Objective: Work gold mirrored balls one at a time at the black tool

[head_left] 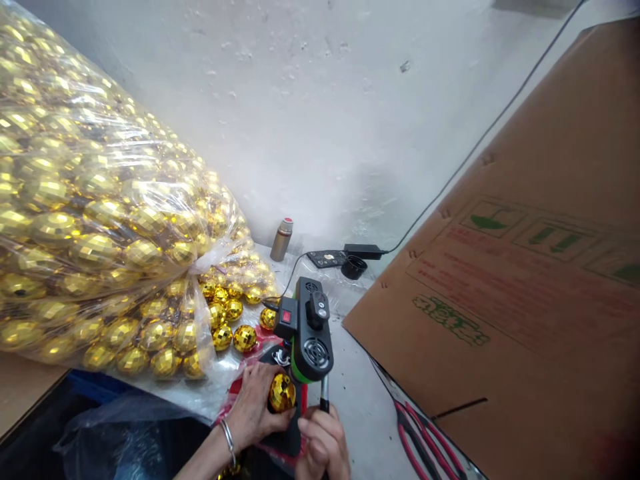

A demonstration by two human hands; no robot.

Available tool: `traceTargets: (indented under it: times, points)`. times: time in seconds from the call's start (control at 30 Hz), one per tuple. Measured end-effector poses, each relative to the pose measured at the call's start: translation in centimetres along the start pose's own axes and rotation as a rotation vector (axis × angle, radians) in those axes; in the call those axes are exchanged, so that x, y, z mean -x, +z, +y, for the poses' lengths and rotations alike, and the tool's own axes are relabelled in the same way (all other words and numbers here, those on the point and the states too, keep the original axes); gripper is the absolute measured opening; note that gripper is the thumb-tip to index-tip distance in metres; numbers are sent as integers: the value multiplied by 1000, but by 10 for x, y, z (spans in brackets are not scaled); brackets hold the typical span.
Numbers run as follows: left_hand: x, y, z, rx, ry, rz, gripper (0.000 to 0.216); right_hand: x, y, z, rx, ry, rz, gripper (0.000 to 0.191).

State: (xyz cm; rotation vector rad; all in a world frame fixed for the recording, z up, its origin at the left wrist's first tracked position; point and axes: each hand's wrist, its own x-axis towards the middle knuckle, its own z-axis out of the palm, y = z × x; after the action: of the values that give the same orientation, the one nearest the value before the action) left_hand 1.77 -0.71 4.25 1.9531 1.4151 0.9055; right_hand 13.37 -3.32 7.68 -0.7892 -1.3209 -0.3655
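A small black and green bench drill press stands on the work surface with a red switch on its side. Under its head, my left hand has its fingers and thumb closed around a shiny gold faceted ball. The drill head hides where a bit would meet the ball. My right hand is just to the right, curled around the lower end of the machine's metal lever, which has a black grip. Several loose gold balls lie behind my left hand.
A big clear bag of gold balls fills the left. A cardboard box leans in from the right, with red-handled pliers by its edge. At the wall stand a metal flask, a black cup and a power adapter with its cable.
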Motion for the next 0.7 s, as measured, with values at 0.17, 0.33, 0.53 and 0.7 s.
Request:
traceTargets:
  times: [0.17, 0.33, 0.53, 0.7]
  points:
    - [-3, 0, -1, -5, 4, -8, 49, -5, -8, 7, -14, -133, -118, 31]
    - [6, -4, 4, 18, -6, -1, 51, -66, -14, -28, -93, 288, -165, 30]
    - [60, -30, -20, -49, 142, 21, 72, -94, -7, -55, -157, 500, -155, 30]
    - [26, -58, -30, -286, 150, 232, 52, -71, -8, -51, -190, 453, -142, 26]
